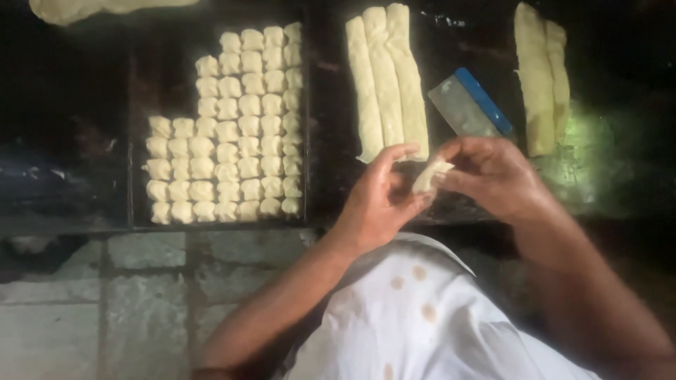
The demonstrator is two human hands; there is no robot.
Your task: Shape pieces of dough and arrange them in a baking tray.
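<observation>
A small pale piece of dough (431, 174) is pinched between both my hands above the near edge of a dark work surface. My left hand (380, 200) cups it from below and the left, fingers curled. My right hand (493, 172) grips it from the right with thumb and fingertips. Just beyond my hands lie three long dough strips (386, 81) side by side. To the left, a dark tray (137, 141) carries several rows of small folded dough pieces (236, 127).
A scraper with a blue handle (470, 105) lies right of the three strips. Two more long dough strips (541, 74) lie at the far right. Another dough lump (84, 8) sits at the top left. Below the table is a grey stone floor (141, 295).
</observation>
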